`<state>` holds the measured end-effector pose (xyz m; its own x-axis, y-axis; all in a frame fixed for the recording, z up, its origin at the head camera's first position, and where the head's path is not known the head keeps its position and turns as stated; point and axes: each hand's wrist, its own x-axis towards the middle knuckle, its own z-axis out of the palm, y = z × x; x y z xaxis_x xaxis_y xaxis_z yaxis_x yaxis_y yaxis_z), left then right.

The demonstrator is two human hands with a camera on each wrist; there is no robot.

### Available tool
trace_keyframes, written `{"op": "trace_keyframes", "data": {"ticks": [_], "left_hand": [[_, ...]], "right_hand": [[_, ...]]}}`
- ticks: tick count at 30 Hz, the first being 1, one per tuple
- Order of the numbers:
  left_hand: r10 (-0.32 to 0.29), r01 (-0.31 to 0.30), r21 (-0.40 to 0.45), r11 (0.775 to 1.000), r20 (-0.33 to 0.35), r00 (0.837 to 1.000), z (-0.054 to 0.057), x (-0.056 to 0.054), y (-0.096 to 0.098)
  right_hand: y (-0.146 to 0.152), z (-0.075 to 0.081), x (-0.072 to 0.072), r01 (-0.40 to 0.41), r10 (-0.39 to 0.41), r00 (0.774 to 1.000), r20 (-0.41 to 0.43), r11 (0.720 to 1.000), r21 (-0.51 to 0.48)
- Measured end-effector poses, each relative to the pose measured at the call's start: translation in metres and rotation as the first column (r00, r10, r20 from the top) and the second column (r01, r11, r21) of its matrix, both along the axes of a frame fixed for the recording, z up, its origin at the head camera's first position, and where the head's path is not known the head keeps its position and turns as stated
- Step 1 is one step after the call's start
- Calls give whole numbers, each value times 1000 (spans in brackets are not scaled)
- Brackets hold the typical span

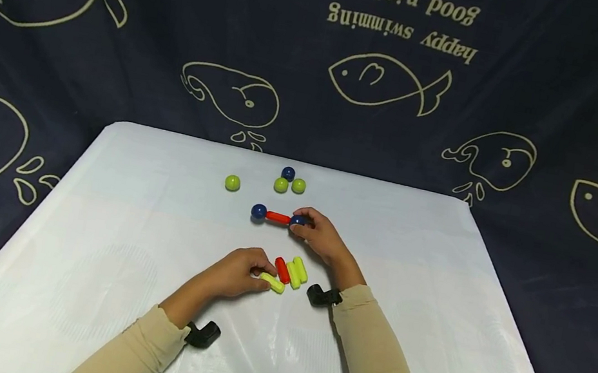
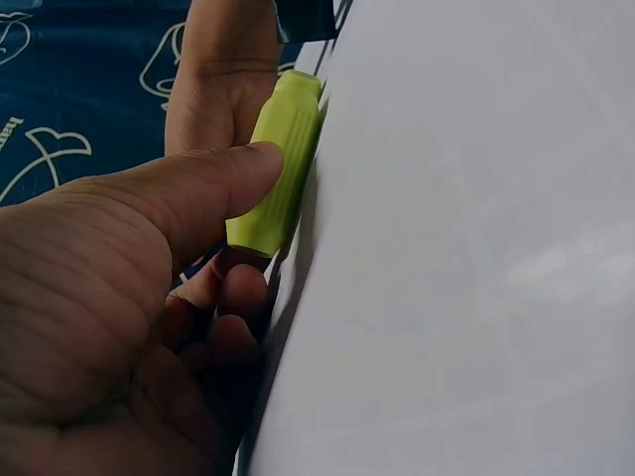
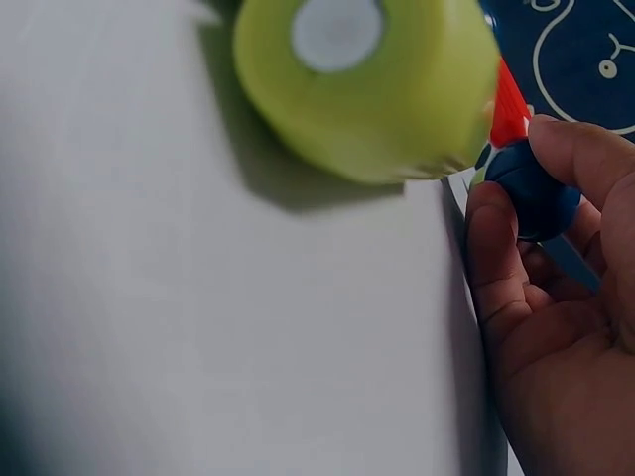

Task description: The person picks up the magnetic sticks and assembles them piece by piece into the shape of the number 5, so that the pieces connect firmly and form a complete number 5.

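My right hand [image 1: 320,237] pinches a dark blue ball [image 3: 536,193] between thumb and fingers. That ball sits at one end of a red rod [image 1: 278,217], and a second blue ball [image 1: 259,211] is on the rod's other end. Nearer to me, my left hand [image 1: 239,273] holds a yellow-green rod [image 2: 281,169], with the thumb lying along its side. Just right of the left fingers, another red rod [image 1: 282,270] lies beside two yellow-green rods [image 1: 293,275]. One yellow-green rod [image 3: 397,89] looms close in the right wrist view, its pale round end showing.
Farther back on the white table [image 1: 386,226] stand a blue ball [image 1: 288,174] and two green balls [image 1: 281,185] grouped together. A third green ball [image 1: 232,182] lies to their left. Dark cloth [image 1: 300,30] with fish drawings hangs behind the table's far edge.
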<state>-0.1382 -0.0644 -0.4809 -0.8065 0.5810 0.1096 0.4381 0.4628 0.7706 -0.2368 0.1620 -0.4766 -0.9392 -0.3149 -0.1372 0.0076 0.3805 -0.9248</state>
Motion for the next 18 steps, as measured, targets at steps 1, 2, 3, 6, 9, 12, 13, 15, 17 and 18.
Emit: {"op": "trace_keyframes", "data": {"ticks": [1,2,3,6,9,12,13,15,17,18], "left_hand": [[-8,8,0,1000,-2,1000,0,0,0],[-12,12,-3,1000,-1,1000,1,0,-1],[-16,16,-7,1000,-4,1000,1,0,-1],[-4,4,4,1000,24,1000,3,0,-4],[36,-37,15,999,80,996,4,-1,-7],[103,-107,18,994,159,982,6,-2,-11],[126,-130,15,991,178,976,7,-3,-13],[173,-179,11,984,206,963,8,-5,-17],[220,-230,19,973,221,950,10,-7,-21],[246,-258,27,966,224,943,10,-8,-23]], "right_hand": [[0,0,0,1,-1,1000,1,1000,1],[0,0,0,1,-1,1000,1,1000,1],[1,0,0,0,0,1000,0,1000,1],[0,-1,-1,-7,7,1000,-7,1000,1],[1,-1,-1,-10,10,1000,-8,1000,-3],[1,-1,-1,-5,5,1000,2,1000,-2],[1,-1,-1,-3,4,1000,6,1000,-2],[0,0,-1,0,0,1000,14,1000,-1],[0,0,-1,0,0,1000,18,1000,-3],[0,0,-1,-2,2,1000,18,1000,-5]]}}
